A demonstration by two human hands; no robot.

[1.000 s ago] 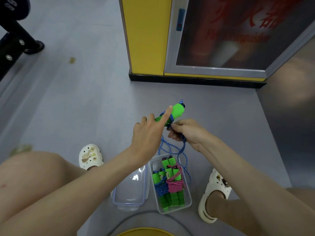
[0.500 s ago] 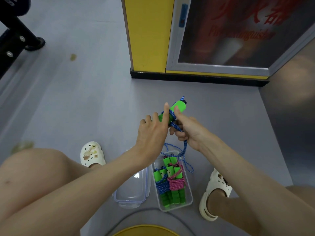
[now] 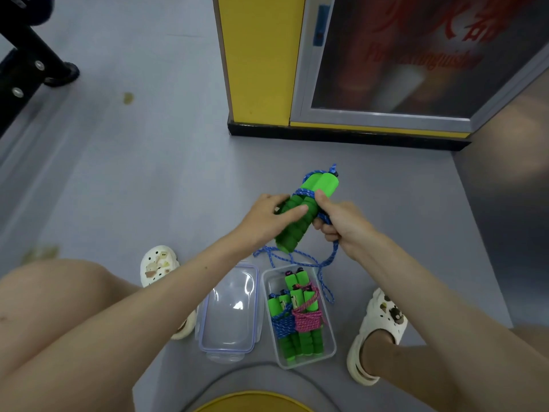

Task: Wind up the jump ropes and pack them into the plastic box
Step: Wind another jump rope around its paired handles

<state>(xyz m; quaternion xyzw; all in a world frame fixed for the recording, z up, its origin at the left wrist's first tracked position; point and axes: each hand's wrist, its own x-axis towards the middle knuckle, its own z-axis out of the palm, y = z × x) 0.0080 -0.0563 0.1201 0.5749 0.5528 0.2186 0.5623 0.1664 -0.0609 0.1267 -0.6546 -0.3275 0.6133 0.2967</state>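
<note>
A: Nearest first?
B: Clear plastic box point(image 3: 330, 334) on the floor point(image 3: 148, 173) between the feet, open. Its lid point(image 3: 228, 310) lies just beside it on the left, out of the way for packing.
A: Contents?
B: Two wound jump ropes, one blue-corded point(image 3: 281, 322), one pink-corded point(image 3: 307, 320), lying lengthwise side by side. Probably room for a third.
A: Hands?
B: Above the box. The left hand point(image 3: 264, 218) grips the paired green foam handles point(image 3: 297, 224) together. The right hand point(image 3: 338, 224) pinches the blue cord point(image 3: 297, 258) against them, likely for winding tension. Few turns are on, and slack hangs to the box's far rim.
A: Beyond?
B: Fire extinguisher cabinet point(image 3: 386, 114).
</note>
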